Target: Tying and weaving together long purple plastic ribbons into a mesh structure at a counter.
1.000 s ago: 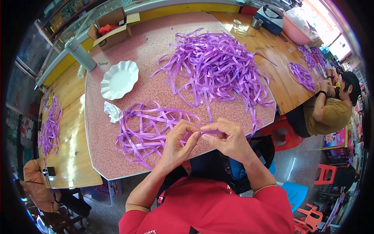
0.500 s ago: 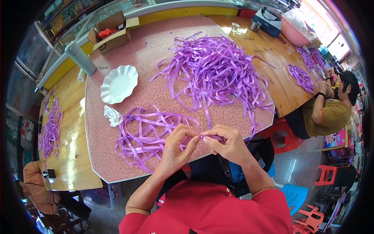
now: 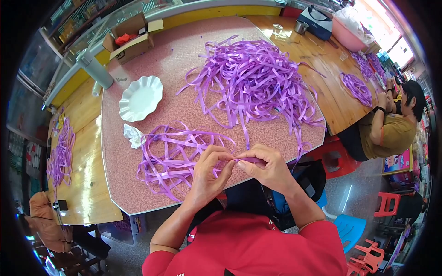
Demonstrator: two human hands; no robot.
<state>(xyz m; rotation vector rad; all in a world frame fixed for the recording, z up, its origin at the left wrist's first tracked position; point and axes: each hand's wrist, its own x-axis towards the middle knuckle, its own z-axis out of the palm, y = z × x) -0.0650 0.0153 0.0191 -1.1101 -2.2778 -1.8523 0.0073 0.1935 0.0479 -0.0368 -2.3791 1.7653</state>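
Observation:
Both my hands meet over the near edge of the pink speckled table (image 3: 184,55). My left hand (image 3: 209,174) pinches a purple ribbon (image 3: 254,160) between thumb and forefinger. Close against it, my right hand (image 3: 267,169) grips the same ribbon, a short stretch showing across its fingers. The exact bit between the fingertips is too small to make out. Left of my hands lies a loose tangle of purple ribbons (image 3: 168,158). Beyond them rises a big heap of purple ribbons (image 3: 258,87), from which one strand hangs down close to my right hand.
A white scalloped dish (image 3: 141,98), crumpled tissue (image 3: 133,135), grey-green bottle (image 3: 95,70) and open cardboard box (image 3: 133,43) stand at the left. On the right, a person (image 3: 391,124) handles ribbons at a wooden table (image 3: 317,69). A red stool (image 3: 334,158) stands near that person.
My hands stay in nearly the same place, the fingertips shifting slightly on the ribbon. The view has moved a little; the ribbon piles look unchanged.

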